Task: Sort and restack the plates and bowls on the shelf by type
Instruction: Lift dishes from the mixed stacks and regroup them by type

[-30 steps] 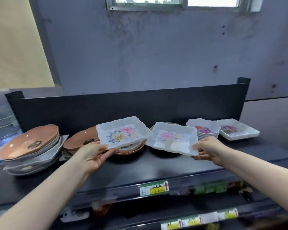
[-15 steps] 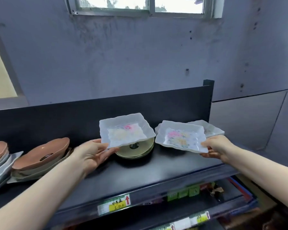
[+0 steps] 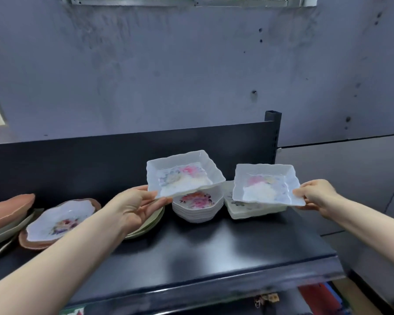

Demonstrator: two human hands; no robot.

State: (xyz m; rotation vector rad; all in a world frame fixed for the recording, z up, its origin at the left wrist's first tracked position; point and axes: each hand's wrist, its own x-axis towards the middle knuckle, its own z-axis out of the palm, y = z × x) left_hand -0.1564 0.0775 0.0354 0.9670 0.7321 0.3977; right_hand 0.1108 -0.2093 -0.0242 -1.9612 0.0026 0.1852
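White square plates, 1 in each hand. My left hand point(image 3: 134, 208) pinches the near corner of the left plate point(image 3: 184, 176), which tilts up toward the wall above the bowl stack point(image 3: 197, 208). Right of that, the square-plate pile point(image 3: 255, 211) sits under the right plate point(image 3: 266, 185), roughly level, long side left-right, gripped at its edge by my right hand point(image 3: 316, 196). Stacking by type, I judge; next, lower it with corners aligned.

Left plate point(image 3: 182, 176), right plate point(image 3: 264, 185) aloft; bowls point(image 3: 193, 211) stacked.
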